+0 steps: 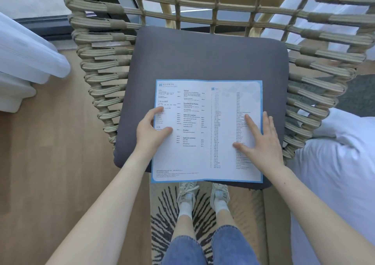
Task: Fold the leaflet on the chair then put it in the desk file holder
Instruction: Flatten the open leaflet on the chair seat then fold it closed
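Observation:
A white leaflet (pixel 207 155) with a blue border and printed menu text lies unfolded and flat on the dark grey seat cushion (pixel 211 58) of a woven rope chair (pixel 101 66). Its near edge hangs slightly past the cushion's front. My left hand (pixel 151 132) rests on the leaflet's left edge, thumb on top of the page and fingers curled at the edge. On the right half lies my right hand (pixel 257 141), pressed flat with fingers spread. No desk file holder is in view.
The chair's woven back and sides rise around the cushion. A white bed (pixel 334 173) is at the right, white curtain fabric (pixel 26 51) at the left. Below are the wooden floor, a striped rug (pixel 162 210) and my legs and shoes.

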A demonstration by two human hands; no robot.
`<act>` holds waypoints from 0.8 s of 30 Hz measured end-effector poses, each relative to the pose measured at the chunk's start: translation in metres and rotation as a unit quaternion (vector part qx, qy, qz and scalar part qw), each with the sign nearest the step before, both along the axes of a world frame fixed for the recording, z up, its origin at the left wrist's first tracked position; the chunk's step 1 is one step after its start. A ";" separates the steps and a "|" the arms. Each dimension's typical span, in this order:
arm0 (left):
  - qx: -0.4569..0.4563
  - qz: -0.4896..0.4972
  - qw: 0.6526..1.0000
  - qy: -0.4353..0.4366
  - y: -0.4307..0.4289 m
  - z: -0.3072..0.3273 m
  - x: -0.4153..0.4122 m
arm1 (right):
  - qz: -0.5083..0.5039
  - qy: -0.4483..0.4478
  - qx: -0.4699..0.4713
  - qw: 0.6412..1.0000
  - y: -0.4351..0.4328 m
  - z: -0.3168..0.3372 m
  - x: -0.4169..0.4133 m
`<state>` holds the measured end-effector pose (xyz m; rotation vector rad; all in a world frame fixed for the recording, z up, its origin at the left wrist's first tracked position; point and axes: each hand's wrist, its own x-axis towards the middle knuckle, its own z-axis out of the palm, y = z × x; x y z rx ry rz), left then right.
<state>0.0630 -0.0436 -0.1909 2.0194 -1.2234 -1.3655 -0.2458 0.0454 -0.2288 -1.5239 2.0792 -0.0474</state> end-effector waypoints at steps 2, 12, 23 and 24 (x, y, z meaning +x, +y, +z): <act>-0.003 -0.007 0.999 0.034 -0.002 0.012 0.004 | -0.002 -0.003 0.003 1.000 -0.001 0.001 0.001; -0.054 -0.013 0.988 0.143 0.015 0.065 -0.057 | 0.003 -0.015 0.009 1.000 -0.003 0.005 0.002; -0.243 -0.277 0.929 -0.040 0.041 0.072 -0.151 | -0.154 -0.263 -0.090 0.948 -0.012 0.030 -0.021; -0.243 -0.287 0.925 -0.047 0.042 0.070 -0.157 | -0.176 -0.280 -0.097 0.939 -0.012 0.030 -0.022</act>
